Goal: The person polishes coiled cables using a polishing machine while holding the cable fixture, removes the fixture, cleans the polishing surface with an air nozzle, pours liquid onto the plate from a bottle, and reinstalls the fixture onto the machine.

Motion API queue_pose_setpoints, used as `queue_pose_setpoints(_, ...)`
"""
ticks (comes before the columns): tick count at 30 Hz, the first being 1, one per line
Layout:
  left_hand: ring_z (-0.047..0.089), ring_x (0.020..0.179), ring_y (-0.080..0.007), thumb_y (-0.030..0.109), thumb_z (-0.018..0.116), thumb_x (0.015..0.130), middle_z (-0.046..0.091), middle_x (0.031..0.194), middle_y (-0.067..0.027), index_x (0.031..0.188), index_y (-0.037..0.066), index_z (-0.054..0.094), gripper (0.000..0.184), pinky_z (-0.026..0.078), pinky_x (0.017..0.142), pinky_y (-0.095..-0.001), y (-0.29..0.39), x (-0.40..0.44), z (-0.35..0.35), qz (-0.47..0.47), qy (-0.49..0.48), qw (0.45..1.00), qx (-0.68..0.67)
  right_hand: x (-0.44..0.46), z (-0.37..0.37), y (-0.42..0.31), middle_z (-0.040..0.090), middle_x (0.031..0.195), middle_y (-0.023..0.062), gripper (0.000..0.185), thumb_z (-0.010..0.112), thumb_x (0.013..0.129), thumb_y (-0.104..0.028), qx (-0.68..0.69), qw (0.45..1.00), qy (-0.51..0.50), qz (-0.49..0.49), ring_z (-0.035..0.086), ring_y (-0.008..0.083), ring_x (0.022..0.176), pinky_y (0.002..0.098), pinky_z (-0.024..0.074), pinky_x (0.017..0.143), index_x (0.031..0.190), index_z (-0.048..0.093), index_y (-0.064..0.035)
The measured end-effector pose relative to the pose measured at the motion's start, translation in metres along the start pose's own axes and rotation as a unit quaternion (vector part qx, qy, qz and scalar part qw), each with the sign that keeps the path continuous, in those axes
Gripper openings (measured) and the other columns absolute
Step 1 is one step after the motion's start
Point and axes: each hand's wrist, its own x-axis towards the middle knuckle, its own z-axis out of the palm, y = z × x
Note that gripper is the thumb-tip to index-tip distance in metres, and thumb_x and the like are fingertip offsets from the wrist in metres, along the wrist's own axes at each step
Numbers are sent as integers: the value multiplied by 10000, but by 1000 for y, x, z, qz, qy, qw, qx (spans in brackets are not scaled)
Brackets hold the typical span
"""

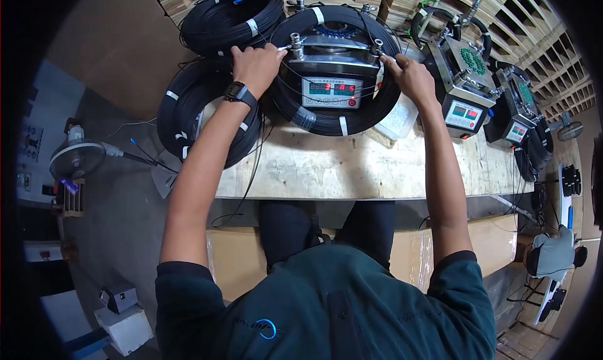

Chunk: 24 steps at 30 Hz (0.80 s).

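In the head view, both your hands are at the near side of the closest machine [339, 60], one at each end of its metal bar [336, 44]. The fingers of your left hand [259, 68] are bent and reach the fitting by the left post [296, 46]; those of your right hand [413, 77] reach the fitting by the right post [377, 48]. You cannot tell from here whether either hand is clenched on its fitting. The machine stands towards the far side of the wooden table [352, 171], ringed by a large black coil [374, 116], with red digits lit on its display panel [331, 93]. To its left lie two more coils, a far one [217, 38] and a nearer one [173, 118]. To its right stand a second machine [465, 87] and a third machine [515, 102]; a translucent tray [398, 121] sits just beside the large coil.
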Motion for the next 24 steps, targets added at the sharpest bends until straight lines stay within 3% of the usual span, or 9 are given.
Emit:
queue_pose_setpoints(5,704,623,-292,405,472,1019,714,684,-102,836,95,682,417,443,817,-528,41,-7,-3,-100,3,995,-14,-23,18,-44,684,723,217,465,535,961,-498,-10,994,93,54,687,406,703,503,541,640,826,703,-87)
queue_pose_setpoints(9,710,676,-315,347,422,1039,717,710,-123,801,97,713,452,423,849,-534,83,2,-10,-147,-27,985,-90,-20,30,-60,683,715,225,443,536,965,-442,15,992,110,51,684,416,687,507,545,647,822,702,-57)
queue_pose_setpoints(15,717,678,-307,394,412,1043,719,714,-119,834,93,694,463,454,782,-547,40,-10,-14,-76,-34,994,-68,-14,5,-21,693,770,200,547,468,970,-595,-17,999,14,45,684,414,774,506,536,674,865,682,-103)
queue_pose_setpoints(17,722,690,-296,478,423,1026,727,741,-120,866,92,703,503,469,759,-524,11,-8,-3,-70,-57,996,-18,-7,0,-11,698,793,203,529,487,963,-589,-12,999,1,34,681,420,805,510,528,677,889,696,-109)
queue_pose_setpoints(22,716,723,-343,498,414,1022,722,757,-145,893,93,713,520,503,728,-511,-11,2,-2,-23,-91,995,-41,8,-8,2,700,836,212,548,495,941,-637,42,995,-87,25,678,419,835,508,530,706,920,705,-132)
queue_pose_setpoints(24,706,736,-374,465,432,1021,717,769,-164,897,78,713,494,525,692,-499,-9,3,-2,-41,-86,987,-126,-4,4,-10,699,809,216,523,520,948,-583,3,1000,2,28,688,409,796,503,543,684,885,716,-102)
